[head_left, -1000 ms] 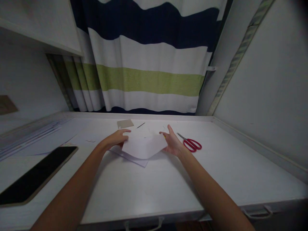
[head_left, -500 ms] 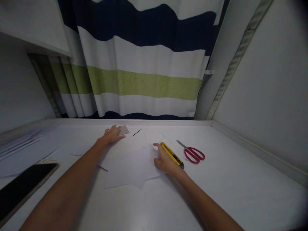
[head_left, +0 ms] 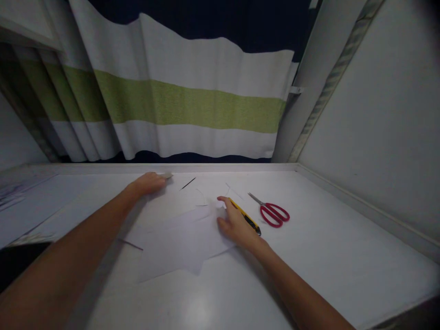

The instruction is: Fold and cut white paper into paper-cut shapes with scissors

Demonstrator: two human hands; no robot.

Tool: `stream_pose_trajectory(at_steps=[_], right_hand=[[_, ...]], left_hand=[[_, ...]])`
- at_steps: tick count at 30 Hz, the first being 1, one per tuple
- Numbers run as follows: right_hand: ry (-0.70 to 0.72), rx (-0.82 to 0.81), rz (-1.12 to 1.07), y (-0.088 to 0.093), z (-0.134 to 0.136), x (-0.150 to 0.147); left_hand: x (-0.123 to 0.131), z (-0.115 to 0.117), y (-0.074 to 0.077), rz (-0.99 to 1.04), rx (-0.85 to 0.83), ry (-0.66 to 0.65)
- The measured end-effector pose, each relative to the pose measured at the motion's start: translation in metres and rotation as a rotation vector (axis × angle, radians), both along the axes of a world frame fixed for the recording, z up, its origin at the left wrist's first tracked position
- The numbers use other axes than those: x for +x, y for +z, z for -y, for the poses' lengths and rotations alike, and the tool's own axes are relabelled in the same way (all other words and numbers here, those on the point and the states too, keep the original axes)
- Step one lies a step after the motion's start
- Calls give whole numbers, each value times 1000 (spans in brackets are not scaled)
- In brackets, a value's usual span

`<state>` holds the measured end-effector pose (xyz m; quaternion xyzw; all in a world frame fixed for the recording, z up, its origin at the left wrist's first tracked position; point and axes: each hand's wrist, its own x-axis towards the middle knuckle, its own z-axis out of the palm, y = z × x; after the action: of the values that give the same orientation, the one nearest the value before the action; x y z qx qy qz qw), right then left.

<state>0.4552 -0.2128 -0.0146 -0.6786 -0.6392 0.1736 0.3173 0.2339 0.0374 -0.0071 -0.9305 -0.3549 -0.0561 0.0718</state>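
Note:
My left hand (head_left: 146, 183) reaches to the far side of the white desk (head_left: 309, 256) and lies flat over a small tan card (head_left: 167, 175), of which only a corner shows. My right hand (head_left: 235, 223) rests on the right edge of a few overlapping white paper sheets (head_left: 178, 243), fingers loosely curled, with nothing gripped. A yellow utility knife (head_left: 245, 216) lies right beside that hand, touching its far side. Red-handled scissors (head_left: 271, 213) lie further right on the desk.
A thin dark sliver (head_left: 188, 184) and small paper scraps (head_left: 202, 199) lie near the back edge. A striped curtain (head_left: 185, 105) hangs behind the desk and a wall (head_left: 385, 114) bounds its right side. More papers (head_left: 13, 192) sit at far left.
Both hands let go of the lifted sheet, which now lies flat. My left hand moved back onto the tan card; my right hand settled beside the yellow knife. The view shifted left.

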Motion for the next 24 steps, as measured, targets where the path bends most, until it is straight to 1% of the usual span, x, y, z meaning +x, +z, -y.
stream_pose_trajectory(at_steps=[1, 3, 5, 6, 7, 8, 9, 10, 12, 14, 15, 17, 19, 21, 24], right_hand=[[-13, 30, -21, 0, -1, 1], [-40, 49, -68, 3, -3, 3], [-58, 37, -99, 8, -4, 4], [-55, 32, -109, 11, -2, 4], [-45, 29, -117, 14, 0, 4], [-28, 26, -124, 18, 4, 3], [-8, 23, -128, 20, 9, 2], [9, 22, -128, 21, 15, 1], [39, 6, -125, 18, 30, 0], [75, -54, -145, 8, 46, 1], [93, -104, -174, 3, 54, 3], [126, -218, -254, -7, 69, 7], [144, -266, -296, -12, 80, 13], [162, -209, -269, -13, 88, 19], [137, -39, -191, -15, 94, 25]], left_hand=[[1, 4, 9, 7, 39, -23], [4, 19, 35, 25, 117, -65], [8, 45, 62, 66, 228, -126], [10, 64, 73, 77, 260, -146], [13, 86, 80, 88, 296, -180], [14, 111, 84, 105, 333, -208], [16, 137, 84, 108, 357, -247], [17, 164, 79, 119, 447, -335], [18, 215, 62, 125, 609, -524], [20, 255, 38, 145, 694, -624], [21, 271, 25, 143, 696, -639], [26, 293, 5, 105, 654, -670], [32, 309, -7, 55, 595, -685], [40, 324, -11, 29, 560, -657], [49, 346, -9, 44, 553, -618]])
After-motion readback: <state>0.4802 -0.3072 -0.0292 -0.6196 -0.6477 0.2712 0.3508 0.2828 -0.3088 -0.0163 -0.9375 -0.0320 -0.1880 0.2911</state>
